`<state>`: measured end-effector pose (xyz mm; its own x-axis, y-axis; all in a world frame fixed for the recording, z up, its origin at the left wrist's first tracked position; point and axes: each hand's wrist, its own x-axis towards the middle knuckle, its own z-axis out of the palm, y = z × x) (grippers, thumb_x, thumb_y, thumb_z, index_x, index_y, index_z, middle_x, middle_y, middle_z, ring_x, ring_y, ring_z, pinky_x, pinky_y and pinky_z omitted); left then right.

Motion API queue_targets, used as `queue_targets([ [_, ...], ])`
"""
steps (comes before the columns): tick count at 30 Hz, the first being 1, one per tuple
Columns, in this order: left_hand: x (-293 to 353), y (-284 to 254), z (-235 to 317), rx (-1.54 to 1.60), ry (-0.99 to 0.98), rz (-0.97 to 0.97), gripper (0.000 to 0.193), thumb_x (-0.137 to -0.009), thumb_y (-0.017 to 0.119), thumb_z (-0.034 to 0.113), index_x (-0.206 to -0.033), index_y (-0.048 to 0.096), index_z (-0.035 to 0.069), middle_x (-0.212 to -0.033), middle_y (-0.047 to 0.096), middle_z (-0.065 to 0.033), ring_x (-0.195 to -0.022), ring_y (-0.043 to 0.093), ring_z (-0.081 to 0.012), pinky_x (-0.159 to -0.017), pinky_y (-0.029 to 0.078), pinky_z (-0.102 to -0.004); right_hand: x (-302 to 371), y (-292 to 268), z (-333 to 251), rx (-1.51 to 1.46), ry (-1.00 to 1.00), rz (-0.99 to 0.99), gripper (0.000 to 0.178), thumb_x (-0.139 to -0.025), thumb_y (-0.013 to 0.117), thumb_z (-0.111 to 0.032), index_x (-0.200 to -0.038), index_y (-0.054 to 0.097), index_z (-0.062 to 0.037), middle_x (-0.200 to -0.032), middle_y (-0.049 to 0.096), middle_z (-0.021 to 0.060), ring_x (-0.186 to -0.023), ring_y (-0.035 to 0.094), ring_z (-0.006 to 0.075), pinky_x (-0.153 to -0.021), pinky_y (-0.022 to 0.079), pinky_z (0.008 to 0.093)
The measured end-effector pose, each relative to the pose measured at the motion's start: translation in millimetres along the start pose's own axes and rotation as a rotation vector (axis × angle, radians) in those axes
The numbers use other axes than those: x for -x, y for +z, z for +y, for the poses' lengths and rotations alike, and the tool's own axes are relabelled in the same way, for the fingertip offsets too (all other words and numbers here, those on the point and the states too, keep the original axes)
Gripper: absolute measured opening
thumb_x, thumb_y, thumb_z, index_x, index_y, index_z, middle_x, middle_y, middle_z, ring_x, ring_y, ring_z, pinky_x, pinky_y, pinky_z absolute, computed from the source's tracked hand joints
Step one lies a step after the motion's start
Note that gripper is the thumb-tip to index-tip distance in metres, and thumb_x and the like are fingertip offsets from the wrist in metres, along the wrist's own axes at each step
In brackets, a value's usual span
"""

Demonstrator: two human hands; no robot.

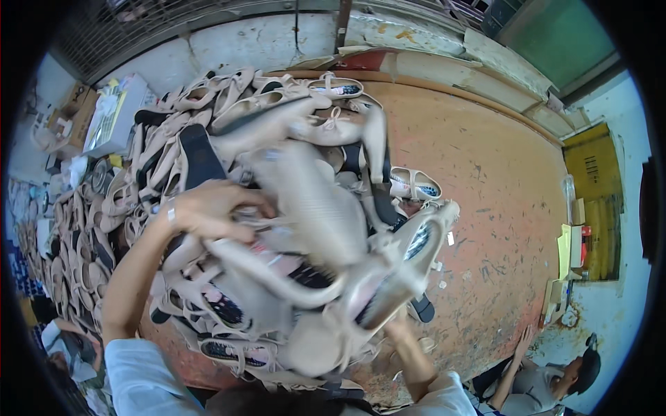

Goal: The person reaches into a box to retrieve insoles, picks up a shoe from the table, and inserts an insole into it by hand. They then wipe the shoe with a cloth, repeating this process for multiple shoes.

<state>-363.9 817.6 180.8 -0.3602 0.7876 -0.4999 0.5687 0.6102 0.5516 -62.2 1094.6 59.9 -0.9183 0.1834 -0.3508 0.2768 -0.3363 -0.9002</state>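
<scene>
Beige flat shoes with bow straps and dark patterned insoles are heaped before me, several of them blurred by motion. My left hand (pixel 218 209) reaches in from the left with its fingers curled at a beige shoe (pixel 270 267). Just right of it, a smeared shoe (pixel 312 201) shows its pale ribbed underside. My right hand (pixel 397 327) is at the near right of the heap, under a tilted beige shoe (pixel 395 277) whose opening faces up; its fingers are hidden behind that shoe.
The shoe pile (pixel 83 243) runs on along the left. A brown worktable (pixel 485 229) with dark scuffs spreads right, bordered by a raised rim (pixel 479 107). A white box (pixel 121 114) stands far left. Other people (pixel 548 381) are at the lower right and lower left.
</scene>
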Motion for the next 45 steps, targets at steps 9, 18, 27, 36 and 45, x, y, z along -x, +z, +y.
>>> queue_targets([
  [9,219.5,81.8,-131.0,0.571,-0.155,0.372,0.076,-0.075,0.072,0.047,-0.133,0.052,0.002,-0.118,0.059,-0.005,-0.107,0.056,-0.0192,-0.098,0.041,-0.0312,36.5,219.9,8.4,0.409,-0.655,-0.422,0.016,-0.063,0.074,-0.017,-0.078,0.072,-0.0096,-0.066,0.067,0.0109,-0.056,0.065,0.029,-0.053,0.054,0.0381],
  [18,379.5,142.9,-315.2,1.075,-0.369,0.93,0.056,-0.086,0.062,0.027,-0.135,0.052,0.001,-0.136,0.052,-0.0119,-0.125,0.048,-0.0216,-0.106,0.038,-0.0366,43.7,405.6,32.6,0.609,-0.696,-0.706,0.113,-0.062,0.074,-0.005,-0.157,0.016,-0.0202,-0.146,0.037,0.0334,-0.134,0.044,0.043,-0.092,0.055,0.0482],
  [27,390.2,173.3,-426.4,1.083,-0.655,1.448,0.042,-0.088,0.061,0.009,-0.127,0.057,-0.005,-0.126,0.061,-0.0157,-0.114,0.058,-0.0244,-0.099,0.046,-0.0373,-17.7,383.7,20.4,0.335,-0.572,-0.724,0.095,-0.081,0.074,-0.019,-0.154,0.015,-0.0011,-0.151,0.029,0.0329,-0.14,0.033,0.0451,-0.118,0.025,0.048],
  [36,106.3,-55.1,-147.7,-0.188,0.149,1.63,0.037,-0.093,0.059,0.007,-0.128,0.056,-0.005,-0.129,0.06,-0.016,-0.115,0.059,-0.0215,-0.098,0.049,-0.0358,-106.9,-53.5,4.9,0.903,-0.121,0.833,0.073,-0.084,0.068,-0.046,-0.134,0.05,0.0032,-0.118,0.059,0.0272,-0.107,0.059,0.0392,-0.091,0.047,0.0448],
  [45,-389.3,57.7,32.5,0.068,0.076,0.143,0.102,-0.083,0.064,0.065,-0.15,0.029,-0.002,-0.146,0.044,-0.0226,-0.135,0.043,-0.0301,-0.113,0.032,-0.0359,-135.2,-98.2,34.8,0.869,0.142,0.54,0.108,-0.075,0.061,-0.072,-0.144,0.038,0.0078,-0.122,0.058,0.0351,-0.116,0.059,0.0439,-0.098,0.046,0.0452],
])
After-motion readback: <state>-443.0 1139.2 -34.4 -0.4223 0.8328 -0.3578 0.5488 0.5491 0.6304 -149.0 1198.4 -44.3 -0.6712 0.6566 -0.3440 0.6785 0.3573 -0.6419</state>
